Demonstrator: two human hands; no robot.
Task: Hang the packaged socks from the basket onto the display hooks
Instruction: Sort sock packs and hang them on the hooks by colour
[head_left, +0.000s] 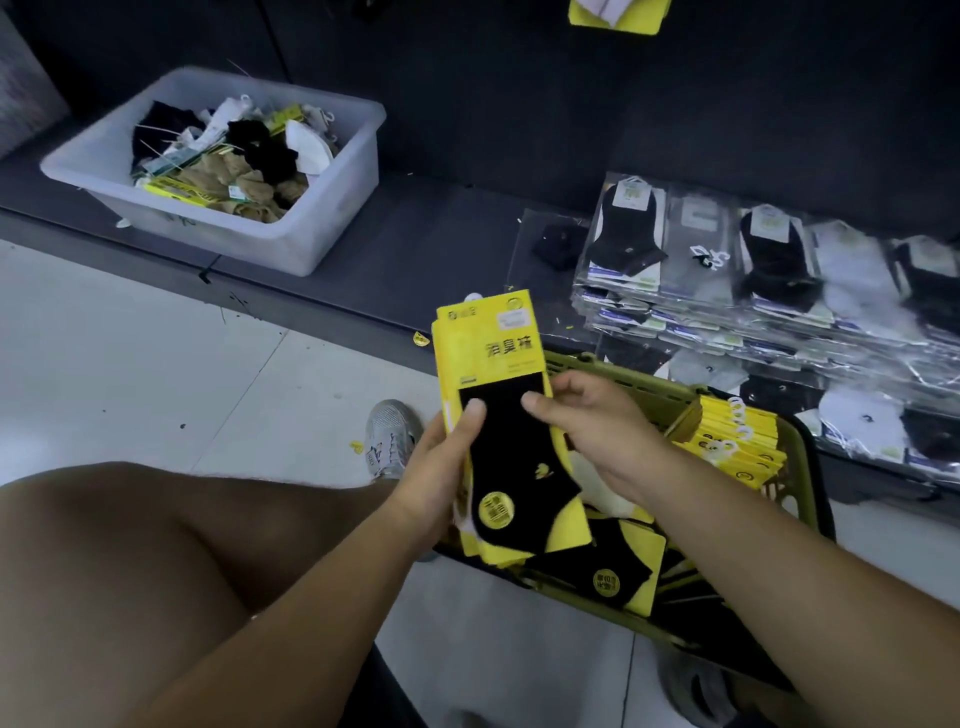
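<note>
- Both hands, left hand (441, 467) and right hand (597, 426), clasp the sock packs (498, 415); above the grip, open air.
- Right of it: stacked bagged socks (779, 280).
- Below: the basket (810, 467), crowded.
- Left: bare floor (156, 364).

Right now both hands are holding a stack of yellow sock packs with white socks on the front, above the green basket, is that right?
Not quite: the head view shows the front sock is black, not white. The left hand and right hand do hold the stack of yellow sock packs above the green basket.
</note>
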